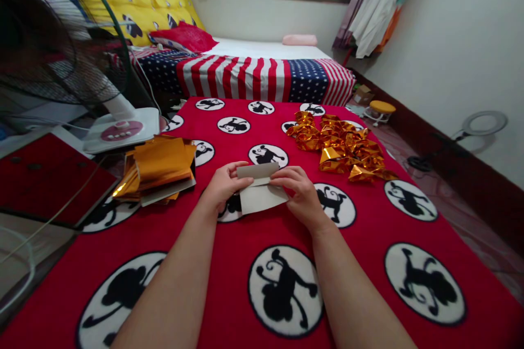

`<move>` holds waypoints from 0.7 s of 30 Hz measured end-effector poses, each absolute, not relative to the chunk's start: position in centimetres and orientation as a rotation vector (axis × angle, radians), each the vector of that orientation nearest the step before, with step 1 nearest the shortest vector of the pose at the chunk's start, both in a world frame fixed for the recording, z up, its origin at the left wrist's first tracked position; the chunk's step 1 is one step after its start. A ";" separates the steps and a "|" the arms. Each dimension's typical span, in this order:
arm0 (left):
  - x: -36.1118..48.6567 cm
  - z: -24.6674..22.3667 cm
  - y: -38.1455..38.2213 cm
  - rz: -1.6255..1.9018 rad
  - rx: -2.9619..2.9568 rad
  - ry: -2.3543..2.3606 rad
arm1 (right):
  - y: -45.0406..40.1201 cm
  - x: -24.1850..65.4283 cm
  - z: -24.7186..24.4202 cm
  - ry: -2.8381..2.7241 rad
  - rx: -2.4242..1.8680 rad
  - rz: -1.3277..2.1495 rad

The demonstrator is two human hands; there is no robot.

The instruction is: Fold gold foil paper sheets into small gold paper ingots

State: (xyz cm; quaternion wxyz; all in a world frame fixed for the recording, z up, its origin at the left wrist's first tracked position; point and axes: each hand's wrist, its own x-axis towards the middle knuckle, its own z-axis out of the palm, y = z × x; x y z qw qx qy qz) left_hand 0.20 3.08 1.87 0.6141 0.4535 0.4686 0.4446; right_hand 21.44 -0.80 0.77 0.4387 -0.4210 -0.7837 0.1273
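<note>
A sheet of paper point(262, 200), pale grey on the side facing me, is held over the red cloth with a fold across its upper part. My left hand point(225, 182) pinches its left edge, thumb on the near face. At the right edge, my right hand point(301, 191) grips the same sheet near the fold, fingers curled over it. To the left lies a stack of gold foil paper point(161, 166), some sheets with the grey side up. Several folded shiny gold foil pieces point(338, 144) are heaped at the right.
The red cloth point(221, 300) with monkey circles covers the surface before me. A fan point(123, 125) stands at the far left beside a red box point(53, 174). Beyond are a bed point(245, 76), a yellow-topped stool point(382, 107) and a ring light point(485, 122).
</note>
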 end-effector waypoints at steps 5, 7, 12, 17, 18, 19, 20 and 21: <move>0.4 1.2 3.3 1.086 1.400 1.303 | -0.7 21.5 0.3 -1.998 -1.084 0.413; 0.4 1.2 3.2 1.170 1.652 1.501 | -0.7 21.4 0.3 -2.001 -1.098 0.423; 0.6 1.7 2.7 1.285 2.213 1.594 | -0.7 21.3 0.4 -1.993 -1.122 0.449; -0.4 2.0 2.5 0.862 2.385 0.967 | -0.7 21.1 0.6 -1.973 -1.135 0.454; -0.8 2.0 2.6 0.831 2.331 0.910 | -0.7 21.1 0.6 -1.961 -1.138 0.461; -1.2 2.0 2.7 0.824 2.254 0.892 | -0.7 21.1 0.6 -1.946 -1.142 0.470; -1.6 1.9 2.7 0.813 2.192 0.873 | -0.7 21.1 0.7 -1.930 -1.146 0.481; -2.0 1.9 2.8 0.808 2.151 0.842 | -0.7 21.1 0.7 -1.913 -1.150 0.495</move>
